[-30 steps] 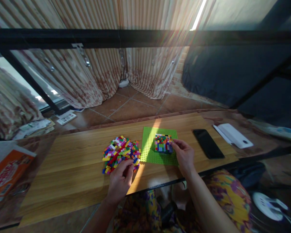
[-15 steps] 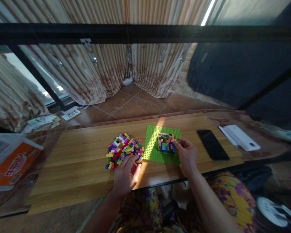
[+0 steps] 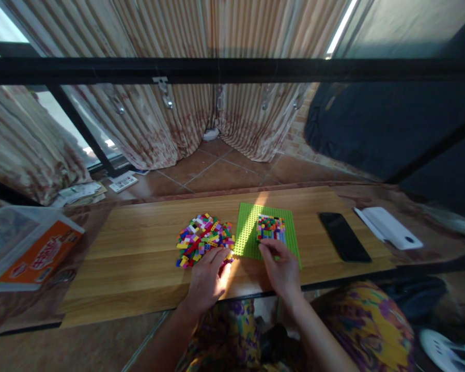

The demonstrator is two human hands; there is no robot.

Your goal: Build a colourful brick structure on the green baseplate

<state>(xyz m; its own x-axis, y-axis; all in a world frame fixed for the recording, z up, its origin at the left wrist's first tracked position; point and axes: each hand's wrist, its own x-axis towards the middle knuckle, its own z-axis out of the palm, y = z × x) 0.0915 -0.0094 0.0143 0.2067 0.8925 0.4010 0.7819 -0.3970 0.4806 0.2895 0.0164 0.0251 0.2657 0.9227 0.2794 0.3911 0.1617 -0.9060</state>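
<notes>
My left hand (image 3: 209, 279) rests at the near right edge of a heap of small multicoloured building bricks (image 3: 201, 237). Its fingers curl over the bricks, the thumb a little apart from the forefinger, with loose bricks showing in the gap. A green studded baseplate (image 3: 248, 232) lies to the right of the heap. On it stands a low, roughly square block of coloured bricks (image 3: 271, 225). My right hand (image 3: 282, 266) pinches a tiny dark brick (image 3: 259, 241) at the block's near left corner. The hand covers the block's near side.
A black phone (image 3: 344, 236) lies on the wooden table (image 3: 139, 243) to the right, with a white flat case (image 3: 391, 227) beyond it. At the left stands a clear plastic box with an orange label (image 3: 42, 253). A dark metal bar (image 3: 232, 71) crosses before the curtains.
My right hand has moved from the block's right side to its near left corner. My left hand stays at the heap, its thumb slightly further from the forefinger. The whole view has shifted a little.
</notes>
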